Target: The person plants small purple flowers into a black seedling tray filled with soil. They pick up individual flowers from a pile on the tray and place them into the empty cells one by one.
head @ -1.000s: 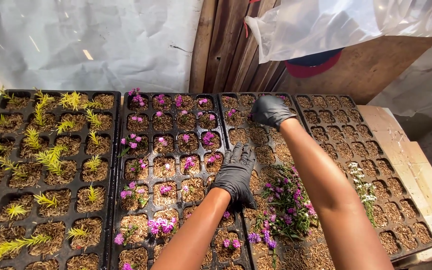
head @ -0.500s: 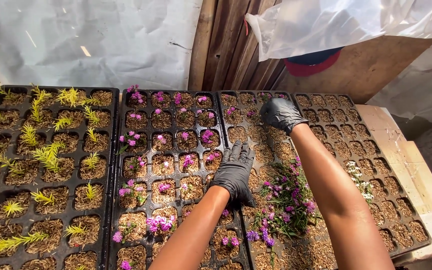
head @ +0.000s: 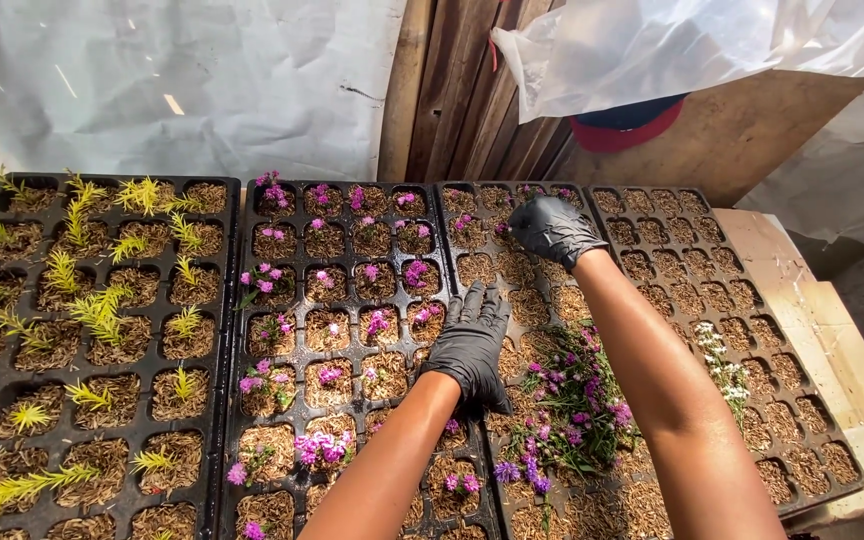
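Both of my hands wear black gloves. My left hand [head: 474,342] lies flat, fingers spread, on the seam between the middle seedling tray [head: 344,292] and the right seedling tray [head: 712,300]. My right hand [head: 555,229] reaches to the far end of the right tray, fingers curled down into a cell; whether it pinches a cutting is hidden. A loose bunch of purple-flowered cuttings [head: 567,405] lies on the right tray between my forearms. The middle tray holds small pink-flowered plants.
A left tray [head: 92,330] carries yellow-green plants. A few white-flowered sprigs [head: 720,362] lie on the right tray. Grey plastic sheeting, wooden boards and a hanging clear plastic bag [head: 672,50] stand behind. The trays rest on a wooden bench [head: 852,340].
My right hand has drawn slightly nearer along the far rows of the right tray. My left hand has stayed pressed flat in about the same spot.
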